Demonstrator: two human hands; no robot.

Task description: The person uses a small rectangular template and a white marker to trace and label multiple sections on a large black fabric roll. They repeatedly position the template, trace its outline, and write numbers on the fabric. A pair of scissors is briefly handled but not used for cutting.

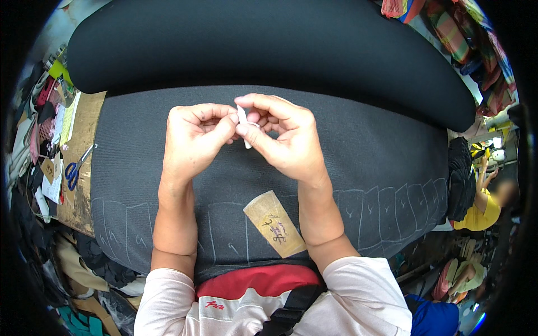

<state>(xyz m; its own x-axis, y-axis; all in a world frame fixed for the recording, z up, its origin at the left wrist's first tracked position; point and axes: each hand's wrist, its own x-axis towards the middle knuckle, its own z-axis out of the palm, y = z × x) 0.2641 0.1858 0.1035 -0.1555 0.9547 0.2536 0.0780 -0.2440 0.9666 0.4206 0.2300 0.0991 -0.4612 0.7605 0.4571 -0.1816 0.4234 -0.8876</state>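
Observation:
Above the middle of the dark cloth my two hands meet at a small white piece (242,115), thin and strip-like, with a narrow end (247,144) poking out below the fingers. Its exact kind is not clear. My left hand (196,137) is closed, thumb and forefinger pinching it from the left. On the other side my right hand (288,137) is closed with its thumb against the piece and its forefinger bent over the top. A tan card pattern (274,224) with handwriting lies on the cloth (358,162) near my right forearm. Chalk outlines run along the cloth's near edge.
A large black fabric roll (269,45) spans the far side. Blue-handled scissors (73,173) rest on the wooden table (84,207) at the left, beside papers and scraps. Folded black cloth (459,179) is stacked at the right. A person in yellow (479,210) sits beyond it.

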